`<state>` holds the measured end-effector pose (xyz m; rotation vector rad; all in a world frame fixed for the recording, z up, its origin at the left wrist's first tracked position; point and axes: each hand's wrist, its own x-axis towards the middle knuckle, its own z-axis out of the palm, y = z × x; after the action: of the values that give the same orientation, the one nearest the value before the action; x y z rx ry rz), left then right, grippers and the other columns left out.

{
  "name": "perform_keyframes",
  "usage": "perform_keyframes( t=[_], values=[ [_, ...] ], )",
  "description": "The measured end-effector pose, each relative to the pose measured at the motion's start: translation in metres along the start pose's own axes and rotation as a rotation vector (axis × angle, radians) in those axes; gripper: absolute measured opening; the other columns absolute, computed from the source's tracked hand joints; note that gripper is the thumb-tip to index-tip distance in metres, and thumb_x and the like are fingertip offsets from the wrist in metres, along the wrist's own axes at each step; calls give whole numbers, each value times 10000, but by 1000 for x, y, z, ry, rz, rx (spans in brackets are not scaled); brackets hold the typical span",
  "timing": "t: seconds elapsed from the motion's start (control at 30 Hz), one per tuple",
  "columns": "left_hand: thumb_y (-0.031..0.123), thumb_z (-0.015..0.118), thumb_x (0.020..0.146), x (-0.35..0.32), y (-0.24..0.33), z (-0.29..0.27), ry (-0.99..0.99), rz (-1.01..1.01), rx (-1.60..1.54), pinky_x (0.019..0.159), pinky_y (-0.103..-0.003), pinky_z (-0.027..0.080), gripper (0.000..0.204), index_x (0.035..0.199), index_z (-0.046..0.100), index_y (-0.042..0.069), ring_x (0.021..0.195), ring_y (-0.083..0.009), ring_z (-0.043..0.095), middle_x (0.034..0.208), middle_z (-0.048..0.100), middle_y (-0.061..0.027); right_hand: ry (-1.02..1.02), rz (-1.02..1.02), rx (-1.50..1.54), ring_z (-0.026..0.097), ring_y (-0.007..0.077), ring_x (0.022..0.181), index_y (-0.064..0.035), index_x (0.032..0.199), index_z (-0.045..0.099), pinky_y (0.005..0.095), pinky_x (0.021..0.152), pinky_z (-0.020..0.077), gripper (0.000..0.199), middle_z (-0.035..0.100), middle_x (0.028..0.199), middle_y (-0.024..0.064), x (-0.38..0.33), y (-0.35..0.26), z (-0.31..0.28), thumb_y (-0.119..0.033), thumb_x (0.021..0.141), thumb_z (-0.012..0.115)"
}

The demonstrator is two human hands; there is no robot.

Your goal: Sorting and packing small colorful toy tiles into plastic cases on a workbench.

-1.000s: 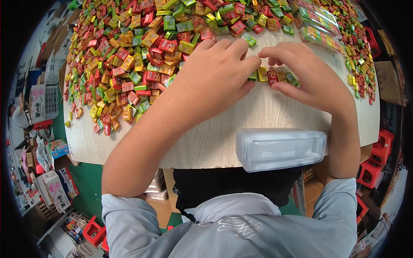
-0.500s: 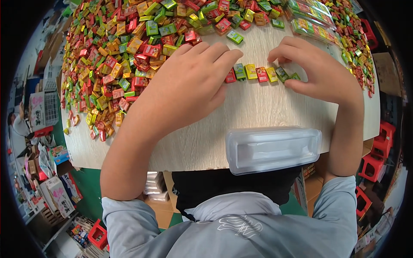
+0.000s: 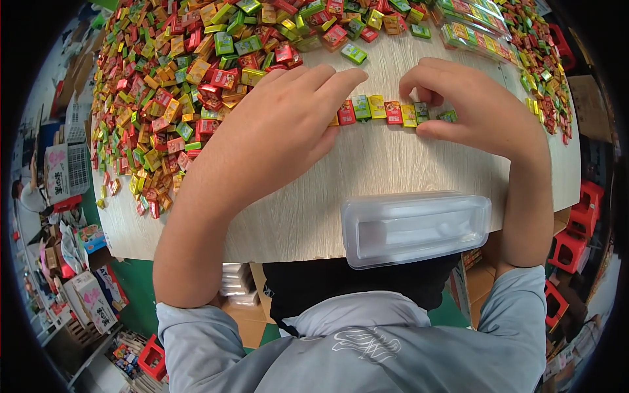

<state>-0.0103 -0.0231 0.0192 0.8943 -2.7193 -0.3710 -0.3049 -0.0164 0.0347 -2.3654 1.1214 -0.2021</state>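
Note:
A short row of small candy boxes (image 3: 393,112), in red, green and yellow, lies on the table between my hands. My left hand (image 3: 288,121) is curled round the row's left end, its thumb on the near side and index finger on the far side; the boxes under its palm are hidden. At the right end, the thumb and fingers of my right hand (image 3: 481,108) close on a green box (image 3: 421,111) lined up against a yellow one. Another green box (image 3: 448,116) shows partly beneath the right palm, apart from the row.
A clear plastic tray (image 3: 416,230) sits at the table's near edge. A big heap of similar boxes (image 3: 164,98) covers the far left, and another heap (image 3: 547,85) the far right. Filled clear packs (image 3: 481,42) stand at the back right. One loose green box (image 3: 354,54) lies beyond the row.
My right hand has shifted left, bringing the tilted green box straight against the yellow one and narrowing the gaps in the row. My left hand has barely moved.

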Motion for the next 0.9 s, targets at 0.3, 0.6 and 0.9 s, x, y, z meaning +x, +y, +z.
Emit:
perform_keyframes(
  t=[0.3, 0.6, 0.9],
  values=[
    [148, 757, 922, 2, 2, 3, -12, 5, 10, 1006, -465, 504, 585, 1472, 561, 106, 1128, -378, 634, 1195, 645, -158, 31, -25, -36, 673, 280, 1024, -50, 1283, 631, 386, 892, 560, 461, 596, 1128, 111, 1, -5, 10, -25, 840, 757],
    [197, 779, 907, 8, 6, 14, 70, 2, 76, 929, -461, 512, 440, 1315, 655, 85, 1035, -361, 640, 1108, 641, -130, 82, 11, -103, 646, 351, 996, -87, 1367, 614, 435, 862, 532, 539, 600, 1160, 126, 5, -12, 20, -139, 866, 806],
    [203, 797, 893, 13, 8, 20, 117, -14, 58, 864, -468, 517, 316, 1176, 714, 89, 958, -352, 646, 999, 626, -114, 92, 13, -100, 636, 366, 967, -87, 1279, 661, 439, 833, 518, 425, 614, 1084, 132, 8, -13, 18, -162, 884, 798]
  ],
)
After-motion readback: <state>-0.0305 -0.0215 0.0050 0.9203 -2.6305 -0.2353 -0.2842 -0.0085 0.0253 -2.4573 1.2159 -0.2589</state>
